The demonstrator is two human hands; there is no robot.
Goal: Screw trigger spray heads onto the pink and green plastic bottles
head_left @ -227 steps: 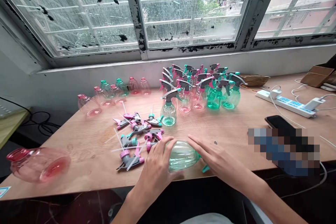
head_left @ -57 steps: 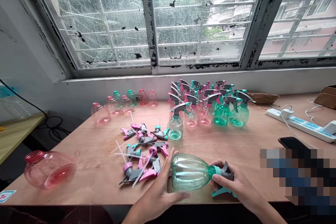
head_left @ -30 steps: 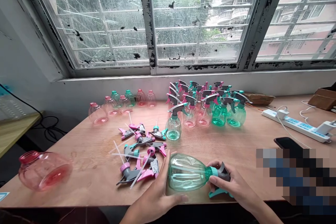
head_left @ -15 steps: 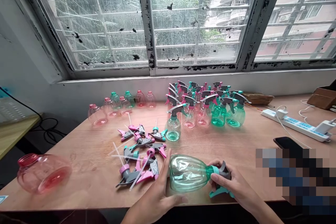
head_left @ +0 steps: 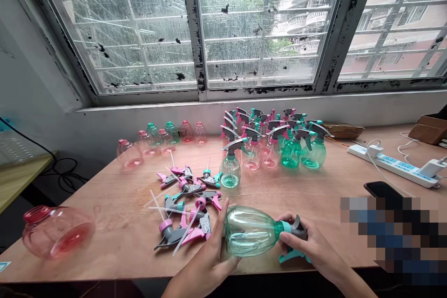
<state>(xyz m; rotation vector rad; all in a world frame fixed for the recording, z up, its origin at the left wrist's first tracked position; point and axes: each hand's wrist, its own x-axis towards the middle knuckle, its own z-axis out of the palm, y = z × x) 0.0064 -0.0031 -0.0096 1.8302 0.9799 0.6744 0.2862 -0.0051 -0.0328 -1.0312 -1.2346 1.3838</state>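
Observation:
A clear green spray bottle (head_left: 249, 231) lies on its side in the air over the table's front edge, its base to the left. My left hand (head_left: 206, 260) grips the base end, with the fingers behind it and the thumb along its lower side. At the neck, my right hand (head_left: 310, 247) is closed round the grey and teal trigger head (head_left: 298, 228), whose collar sits on the bottle's neck. The teal trigger (head_left: 293, 255) points downward below that hand. Just left of my left hand lies a pile of loose pink, teal and grey trigger heads (head_left: 171, 233) with white tubes.
A large pink bottle (head_left: 57, 233) lies at the front left. Several headless bottles (head_left: 129, 154) stand at the back left. Spray bottles with heads (head_left: 291, 153) crowd the back middle. A power strip (head_left: 394, 166) and a phone (head_left: 384, 193) are at right.
The bottle's highlights have shifted, as if it turned a little. My left thumb has drawn in against the bottle's underside. My right hand looks nearly unmoved.

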